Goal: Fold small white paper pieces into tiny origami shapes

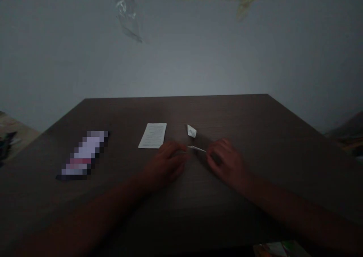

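Observation:
A thin white strip (199, 149) spans the gap between my two hands, just above or on the dark table; its material is hard to make out in the dim light. My right hand (225, 160) pinches its right end with thumb and fingers. At the other end, my left hand (168, 163) has its fingertips closed on the strip. Just beyond the strip stands a small creased piece of white paper (191, 131) with faint print on it. A printed white sheet (153, 136) lies flat, its near right corner close to my left hand's knuckles.
A phone (85, 153) with a blurred-out lit screen lies on the left of the brown table (227, 113). Behind the table's far edge rises a pale wall (181, 60) with clear and yellow tape on it. Assorted items show below the table at both sides.

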Tool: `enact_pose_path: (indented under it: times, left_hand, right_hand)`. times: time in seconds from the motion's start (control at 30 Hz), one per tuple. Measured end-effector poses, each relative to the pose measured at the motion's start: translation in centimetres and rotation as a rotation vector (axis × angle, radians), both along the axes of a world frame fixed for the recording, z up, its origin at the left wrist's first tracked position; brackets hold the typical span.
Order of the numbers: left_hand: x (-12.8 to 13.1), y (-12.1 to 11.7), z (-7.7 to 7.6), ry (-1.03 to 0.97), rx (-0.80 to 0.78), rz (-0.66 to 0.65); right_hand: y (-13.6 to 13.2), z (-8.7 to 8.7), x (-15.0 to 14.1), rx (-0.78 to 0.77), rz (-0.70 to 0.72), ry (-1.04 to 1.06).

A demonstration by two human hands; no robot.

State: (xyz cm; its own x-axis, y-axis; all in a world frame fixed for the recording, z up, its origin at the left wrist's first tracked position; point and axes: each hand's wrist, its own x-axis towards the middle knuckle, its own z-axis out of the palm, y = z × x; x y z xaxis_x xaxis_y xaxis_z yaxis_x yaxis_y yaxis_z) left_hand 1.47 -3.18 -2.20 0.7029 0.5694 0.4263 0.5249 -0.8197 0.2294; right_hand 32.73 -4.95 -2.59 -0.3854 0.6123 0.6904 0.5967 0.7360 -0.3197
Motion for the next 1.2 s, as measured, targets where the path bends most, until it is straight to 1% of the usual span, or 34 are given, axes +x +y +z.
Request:
enact_pose_path:
  times: [0.07, 0.13, 0.23, 0.33, 0.47, 0.53, 0.6, 0.67, 0.73, 0.77, 0.9, 1.0, 1.2]
  left_hand:
    - [0.2, 0.0, 0.0, 0.007, -0.010, -0.003]
    - [0.4, 0.0, -0.1, 0.035, -0.034, -0.005]
    - [0.9, 0.2, -0.1, 0.111, -0.086, -0.022]
    - [1.3, 0.5, -0.1, 0.176, -0.130, -0.059]
    - [1.4, 0.6, 0.1, 0.201, -0.155, -0.075]
    - [1.4, 0.5, 0.0, 0.203, -0.171, -0.082]
    - [1.3, 0.4, -0.2, 0.210, -0.195, -0.105]
    - [1.2, 0.4, -0.4, 0.218, -0.216, -0.149]
    - [1.1, 0.3, -0.5, 0.212, -0.222, -0.183]
    - [1.1, 0.3, -0.4, 0.204, -0.217, -0.183]
    - [1.0, 0.2, 0.3, 0.186, -0.183, -0.083]
    - [1.0, 0.1, 0.9, 0.188, -0.186, -0.030]
    - [1.1, -0.1, 1.2, 0.185, -0.192, -0.004]
  right_hand:
    - [-0.3, -0.1, -0.2, 0.005, 0.033, -0.156]
    - [-0.4, -0.7, -0.4, -0.020, 0.071, -0.282]
    - [-0.5, -1.6, -0.6, -0.055, 0.141, -0.363]
    - [-0.6, -1.8, -0.8, -0.110, 0.220, -0.359]
    - [-1.1, -0.9, -0.8, -0.274, 0.297, -0.289]
    - [-1.1, -0.5, -0.7, -0.332, 0.319, -0.222]
    - [-0.7, -0.3, -0.3, -0.352, 0.309, -0.142]
    - [0.0, -0.2, 0.1, -0.355, 0.272, -0.094]
    - [0.8, -0.2, 0.5, -0.367, 0.254, -0.120]
    - [1.1, -0.1, 0.6, -0.367, 0.271, -0.140]
    - [1.4, -0.2, 0.7, -0.371, 0.334, -0.230]
    - [1.1, -0.5, 0.7, -0.389, 0.308, -0.264]
    - [0.5, -0.6, 0.6, -0.402, 0.247, -0.292]
